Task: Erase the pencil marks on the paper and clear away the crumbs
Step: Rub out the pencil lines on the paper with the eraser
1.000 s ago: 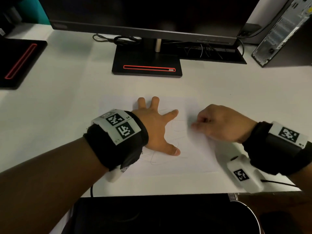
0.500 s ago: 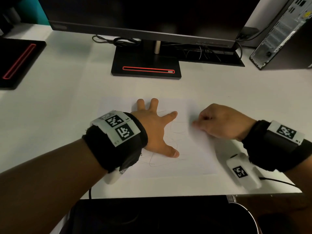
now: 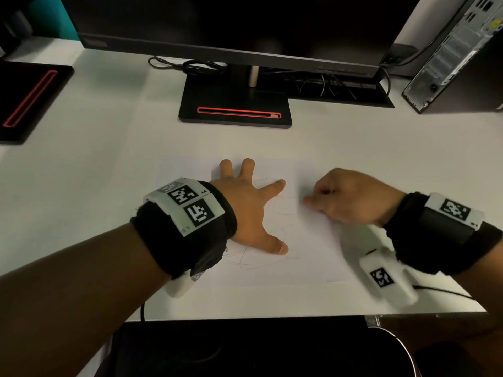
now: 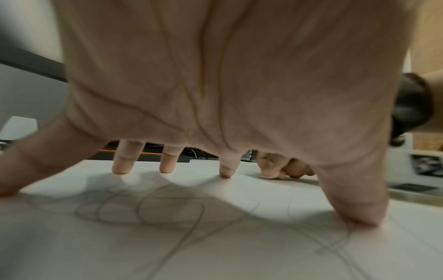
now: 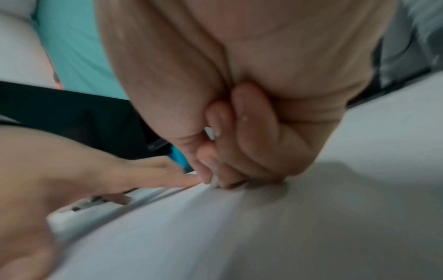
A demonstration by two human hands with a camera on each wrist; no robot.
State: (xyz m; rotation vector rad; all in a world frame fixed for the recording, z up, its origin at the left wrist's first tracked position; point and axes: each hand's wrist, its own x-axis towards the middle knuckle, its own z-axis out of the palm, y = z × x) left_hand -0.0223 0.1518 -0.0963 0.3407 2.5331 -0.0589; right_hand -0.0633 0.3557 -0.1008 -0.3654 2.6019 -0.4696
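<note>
A white sheet of paper with looping pencil marks lies on the white desk. My left hand is spread flat on it, fingertips pressing the sheet down; the scribbles run under the palm. My right hand is curled at the paper's right part, fingertips pinching a small white eraser whose tip touches the sheet. In the left wrist view that eraser shows beneath the right fingers. No crumbs are distinguishable.
A monitor stand with a red strip stands behind the paper, cables beside it. A computer tower is at the back right, a black pad at the left. The desk's front edge lies close below the paper.
The right hand with the eraser has shifted slightly on the paper's upper right part, in small rubbing strokes. The left hand stays spread on the sheet.
</note>
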